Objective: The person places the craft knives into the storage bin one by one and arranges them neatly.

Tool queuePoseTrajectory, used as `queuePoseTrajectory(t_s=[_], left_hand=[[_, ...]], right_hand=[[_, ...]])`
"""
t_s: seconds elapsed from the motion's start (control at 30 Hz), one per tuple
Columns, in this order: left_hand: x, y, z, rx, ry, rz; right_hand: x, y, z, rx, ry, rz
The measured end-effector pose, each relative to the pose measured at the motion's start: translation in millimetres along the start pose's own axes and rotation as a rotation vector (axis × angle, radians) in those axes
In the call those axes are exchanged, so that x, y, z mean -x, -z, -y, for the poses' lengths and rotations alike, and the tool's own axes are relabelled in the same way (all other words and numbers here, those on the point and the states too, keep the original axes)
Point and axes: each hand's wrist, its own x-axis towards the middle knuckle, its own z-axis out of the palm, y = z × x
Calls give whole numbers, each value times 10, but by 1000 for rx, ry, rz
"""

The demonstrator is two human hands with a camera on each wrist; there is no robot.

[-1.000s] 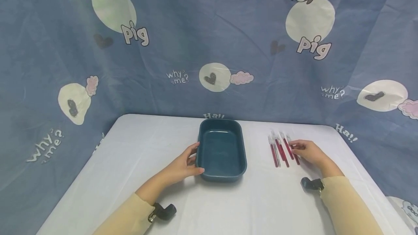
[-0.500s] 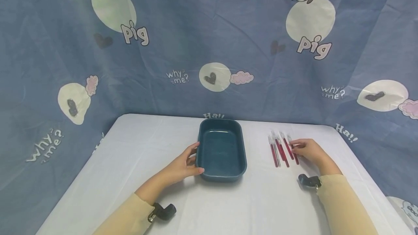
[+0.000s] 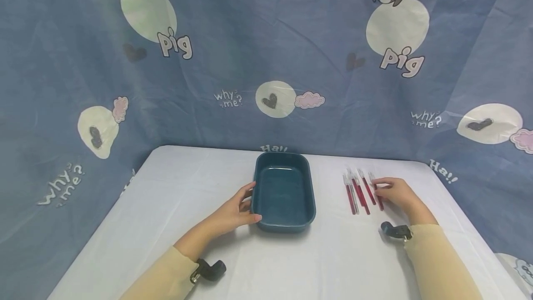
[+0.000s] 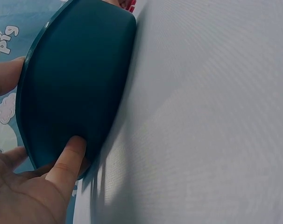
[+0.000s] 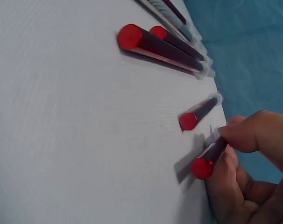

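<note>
A deep teal rectangular tray (image 3: 284, 226) stands on the white table. At its left side, my left hand (image 3: 233, 214) holds the rim, with the thumb at the near corner. In the left wrist view, one finger (image 4: 67, 163) lies along the tray's outer wall, and other fingertips reach the rim. My right hand (image 3: 395, 193) pinches the rightmost red craft knife (image 5: 203, 167) between thumb and fingers, its red end low over the table. To its left lie several more capped craft knives (image 3: 349, 198), red-handled except for one silver one (image 3: 356, 203).
White cloth covers the table (image 3: 333, 263). A blue printed curtain (image 3: 233, 59) hangs along the table's back and sides. Black cameras are strapped to both wrists, the right camera (image 3: 393, 230) just above the cloth.
My right wrist has shifted slightly left, with the fingers staying at the same craft knife. The left hand and the tray hold still; the head view has moved a touch.
</note>
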Motion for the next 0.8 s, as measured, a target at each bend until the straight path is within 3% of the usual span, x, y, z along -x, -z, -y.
queuePoseTrajectory(t_s=[0.27,0.37,0.5,0.8], left_hand=[[7,-12,8,11,4,9],[12,-10,7,11,6,9],[9,-3,15,11,6,13],[7,15,12,-4,6,6]], right_hand=[[79,19,-106,-106,-36,-11],[120,2,-111,-196,-46,-11],[178,-16,-91,-335,-20,-6],[285,-22,80,-505,42,-11]])
